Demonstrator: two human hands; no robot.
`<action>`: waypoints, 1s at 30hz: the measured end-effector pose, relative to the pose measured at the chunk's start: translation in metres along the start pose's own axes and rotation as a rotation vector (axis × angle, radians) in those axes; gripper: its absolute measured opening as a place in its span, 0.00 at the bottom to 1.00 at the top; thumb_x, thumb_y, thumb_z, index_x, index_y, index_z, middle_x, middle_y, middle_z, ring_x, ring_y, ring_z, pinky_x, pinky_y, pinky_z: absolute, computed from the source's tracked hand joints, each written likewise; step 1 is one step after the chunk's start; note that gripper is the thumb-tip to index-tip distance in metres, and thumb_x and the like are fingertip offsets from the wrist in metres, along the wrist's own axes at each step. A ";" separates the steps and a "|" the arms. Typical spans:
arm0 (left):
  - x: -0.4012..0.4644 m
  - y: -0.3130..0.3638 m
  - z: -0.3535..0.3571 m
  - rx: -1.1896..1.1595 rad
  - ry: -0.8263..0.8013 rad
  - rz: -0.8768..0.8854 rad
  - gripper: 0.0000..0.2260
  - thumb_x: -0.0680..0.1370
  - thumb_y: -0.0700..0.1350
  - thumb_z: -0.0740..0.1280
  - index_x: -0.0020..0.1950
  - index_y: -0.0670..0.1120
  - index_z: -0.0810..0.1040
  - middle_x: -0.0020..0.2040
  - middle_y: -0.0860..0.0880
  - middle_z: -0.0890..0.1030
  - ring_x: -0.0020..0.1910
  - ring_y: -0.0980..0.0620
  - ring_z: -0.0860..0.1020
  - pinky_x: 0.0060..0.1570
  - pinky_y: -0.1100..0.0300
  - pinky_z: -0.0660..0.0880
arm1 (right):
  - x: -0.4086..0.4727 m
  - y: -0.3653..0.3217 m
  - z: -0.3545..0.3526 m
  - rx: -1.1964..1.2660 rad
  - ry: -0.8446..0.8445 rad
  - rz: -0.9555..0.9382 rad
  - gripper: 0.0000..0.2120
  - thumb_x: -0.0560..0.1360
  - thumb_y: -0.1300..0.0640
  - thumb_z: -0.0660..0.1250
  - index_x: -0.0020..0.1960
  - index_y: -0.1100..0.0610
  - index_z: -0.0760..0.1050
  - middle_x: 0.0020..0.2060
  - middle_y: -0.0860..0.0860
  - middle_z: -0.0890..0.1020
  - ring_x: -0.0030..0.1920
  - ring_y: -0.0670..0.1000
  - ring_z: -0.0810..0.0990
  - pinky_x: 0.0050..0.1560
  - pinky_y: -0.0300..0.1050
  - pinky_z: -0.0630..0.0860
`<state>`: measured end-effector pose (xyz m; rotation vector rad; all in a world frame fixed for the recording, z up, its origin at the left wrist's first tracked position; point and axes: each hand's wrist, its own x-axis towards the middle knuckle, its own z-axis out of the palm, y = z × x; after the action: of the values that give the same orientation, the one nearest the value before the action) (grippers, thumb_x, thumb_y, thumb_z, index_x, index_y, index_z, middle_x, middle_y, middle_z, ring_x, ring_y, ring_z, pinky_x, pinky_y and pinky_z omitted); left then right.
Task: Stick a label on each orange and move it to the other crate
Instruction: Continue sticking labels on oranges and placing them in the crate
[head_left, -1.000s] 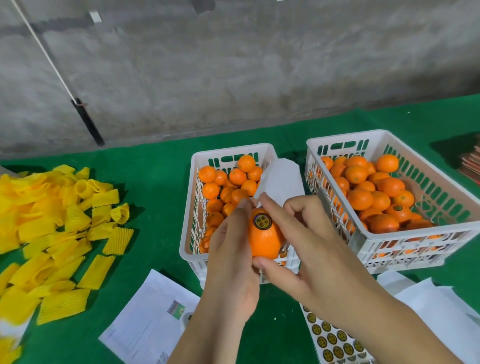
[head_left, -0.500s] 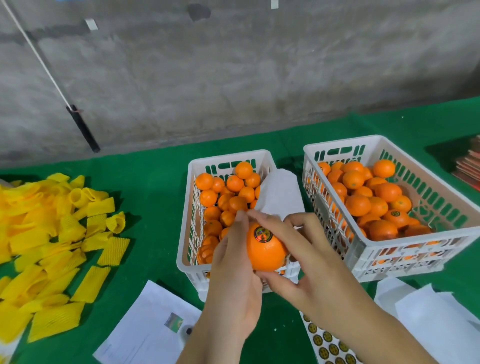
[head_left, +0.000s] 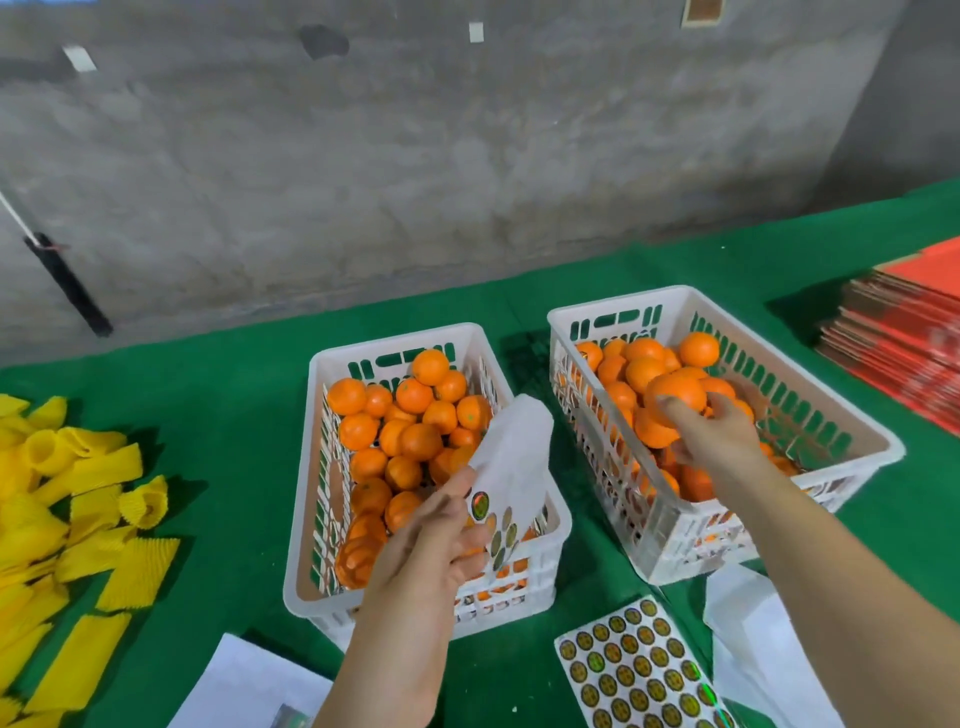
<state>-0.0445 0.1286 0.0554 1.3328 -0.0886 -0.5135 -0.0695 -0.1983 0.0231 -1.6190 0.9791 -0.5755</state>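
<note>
Head view shows your right hand (head_left: 719, 441) reaching over the right crate (head_left: 857, 434), fingers curled round an orange (head_left: 675, 392) that sits on top of the heap of oranges (head_left: 641, 371) inside; you cannot tell from here whether the fruit is resting on the pile or held just above it, and its label is not visible. Your left hand (head_left: 434, 540) hovers over the near end of the left crate (head_left: 301, 545), thumb and fingers pinching a white backing sheet (head_left: 511, 467) that stands up from your grip and carries a few round labels (head_left: 480, 505) near your thumb. That crate holds its own pile of fruit (head_left: 410, 431). On the green cloth (head_left: 208, 395) just in front of the crates lies a full sticker sheet (head_left: 631, 670), with loose white sheets (head_left: 748, 644) beside it and a printed paper (head_left: 244, 686) at the bottom edge. Yellow foam sleeves (head_left: 78, 499) are heaped to your left, and a stack of red cartons (head_left: 904, 332) sits far right.
</note>
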 end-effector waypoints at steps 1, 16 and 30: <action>0.003 -0.001 -0.001 -0.006 -0.017 -0.013 0.15 0.80 0.49 0.66 0.66 0.54 0.83 0.66 0.52 0.84 0.53 0.49 0.85 0.57 0.52 0.79 | 0.009 0.001 0.000 0.053 0.041 0.093 0.31 0.79 0.49 0.73 0.76 0.59 0.66 0.50 0.53 0.75 0.53 0.61 0.82 0.55 0.62 0.82; 0.047 -0.021 -0.019 -0.254 0.088 -0.043 0.19 0.74 0.47 0.72 0.64 0.47 0.86 0.54 0.45 0.86 0.44 0.49 0.81 0.53 0.53 0.77 | -0.083 0.019 0.110 0.145 -0.552 -0.115 0.32 0.73 0.24 0.59 0.75 0.31 0.62 0.56 0.30 0.83 0.54 0.33 0.81 0.55 0.34 0.72; 0.192 -0.062 -0.079 0.583 0.109 -0.024 0.08 0.84 0.54 0.66 0.62 0.63 0.79 0.59 0.55 0.84 0.46 0.60 0.84 0.42 0.69 0.76 | -0.054 0.042 0.165 -0.098 -0.240 -0.411 0.14 0.81 0.46 0.68 0.40 0.51 0.73 0.30 0.49 0.74 0.28 0.46 0.70 0.29 0.42 0.66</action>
<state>0.1343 0.1133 -0.0661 1.9307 -0.1391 -0.4492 0.0185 -0.0649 -0.0563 -1.9430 0.5046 -0.5967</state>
